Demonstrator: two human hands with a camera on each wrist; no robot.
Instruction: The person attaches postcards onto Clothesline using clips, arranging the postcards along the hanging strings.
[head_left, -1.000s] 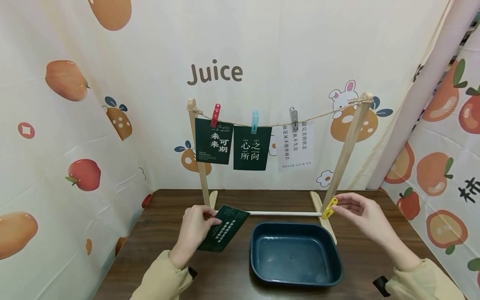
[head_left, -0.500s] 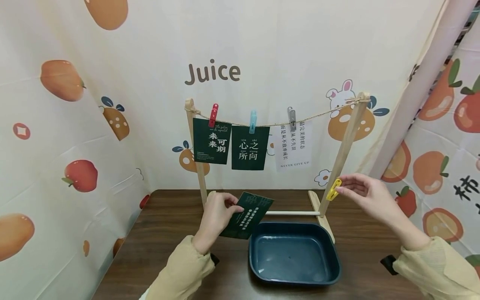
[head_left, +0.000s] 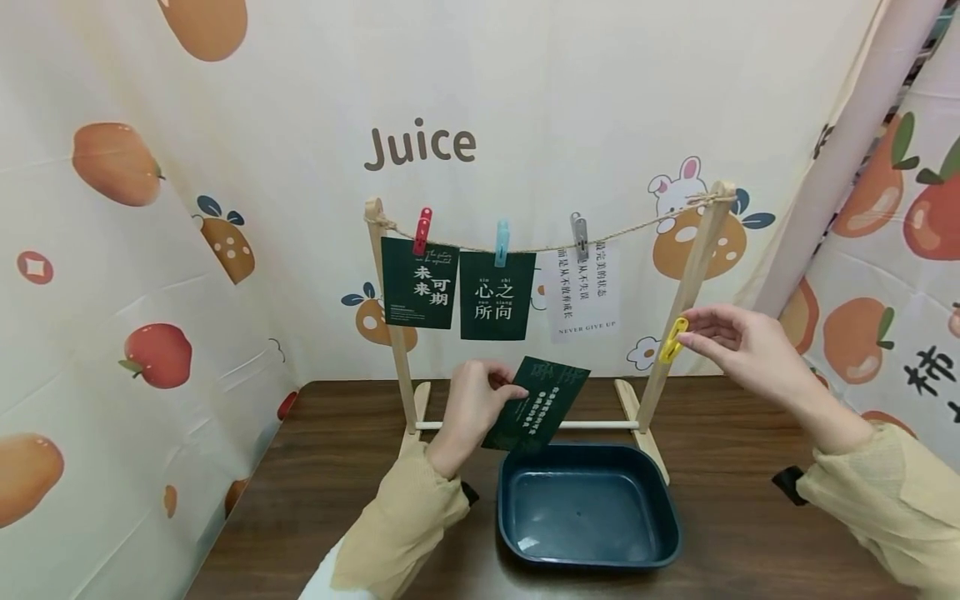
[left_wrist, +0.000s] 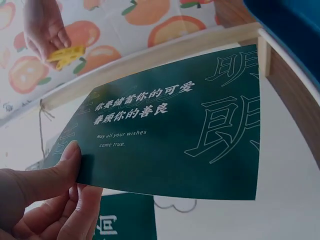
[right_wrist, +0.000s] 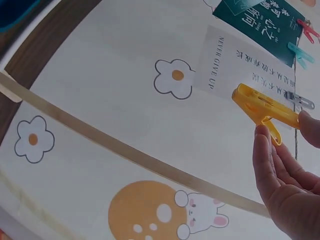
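My left hand (head_left: pixel 472 408) pinches a dark green printed card (head_left: pixel 537 404) by its left edge, above the back rim of a blue tray. In the left wrist view the thumb lies on the face of the card (left_wrist: pixel 165 135). My right hand (head_left: pixel 757 358) holds a yellow clothespin (head_left: pixel 672 340) between thumb and fingertips, near the right post of a wooden frame. The right wrist view shows the jaws of the clothespin (right_wrist: pixel 262 107) pointing away from the fingers. A twine line (head_left: pixel 637 227) runs between the posts, above both hands.
Three cards hang from the twine: a green card (head_left: pixel 420 292) under a red clothespin (head_left: pixel 422 232), another green card (head_left: pixel 495 312) under a blue clothespin (head_left: pixel 502 242), and a white card (head_left: pixel 581 300) under a grey clothespin (head_left: pixel 580 236). The blue tray (head_left: pixel 588 558) sits on the brown table (head_left: pixel 315 517).
My left hand has moved up and to the right with the green card, from beside the left post to above the tray. The right hand has risen along the right post with the yellow clothespin.
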